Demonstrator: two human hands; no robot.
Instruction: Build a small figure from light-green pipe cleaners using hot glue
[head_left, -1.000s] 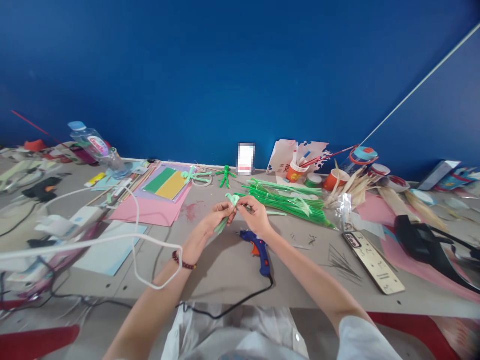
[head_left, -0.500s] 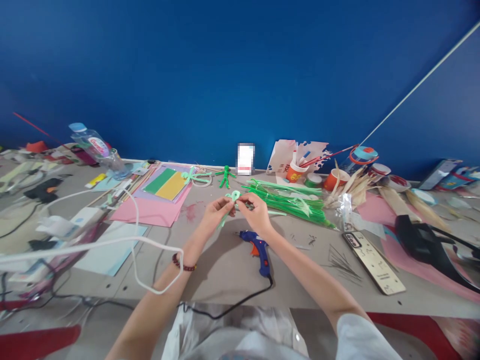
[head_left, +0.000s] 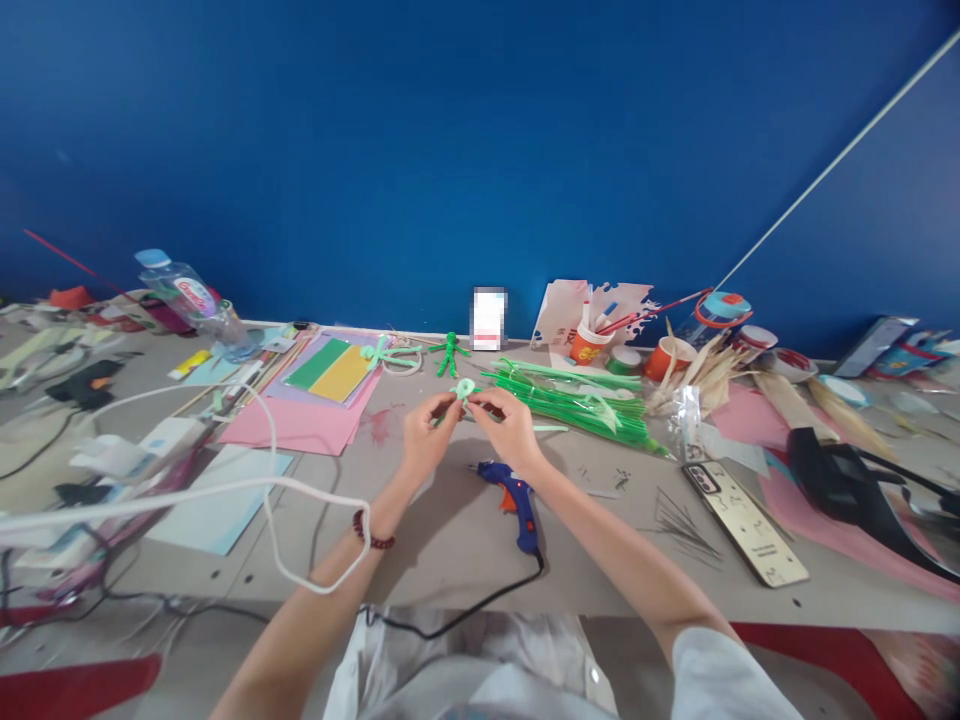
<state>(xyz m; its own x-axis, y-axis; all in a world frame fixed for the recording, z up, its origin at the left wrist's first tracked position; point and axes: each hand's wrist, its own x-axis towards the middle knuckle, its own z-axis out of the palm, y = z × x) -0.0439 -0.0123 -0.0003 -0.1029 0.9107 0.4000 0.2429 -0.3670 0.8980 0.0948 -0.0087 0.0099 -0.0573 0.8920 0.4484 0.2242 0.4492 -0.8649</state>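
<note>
My left hand [head_left: 424, 436] and my right hand [head_left: 508, 428] meet above the table's middle, both pinched on a pale green pipe-cleaner figure [head_left: 463, 389] with a small loop at its top. Most of the figure is hidden between my fingers. A bead bracelet [head_left: 373, 536] circles my left wrist. Just below my right hand a blue glue gun [head_left: 517, 503] lies on the table, its black cord [head_left: 450, 620] running toward me. A pile of bright green pipe cleaners [head_left: 585, 404] lies to the right of my hands.
A finished green figure [head_left: 448, 353] and a pale one [head_left: 384, 352] lie near the wall. Coloured paper sheets [head_left: 315, 395] and a white cable [head_left: 270, 470] are at left, with a water bottle [head_left: 191, 298]. Cups [head_left: 592, 344], husks, a wooden ruler [head_left: 746, 520] and a black tool [head_left: 847, 480] sit at right.
My hands have lifted slightly away from me with the pale green figure, and its lower stem, visible below my left hand earlier, is now hidden by my fingers.
</note>
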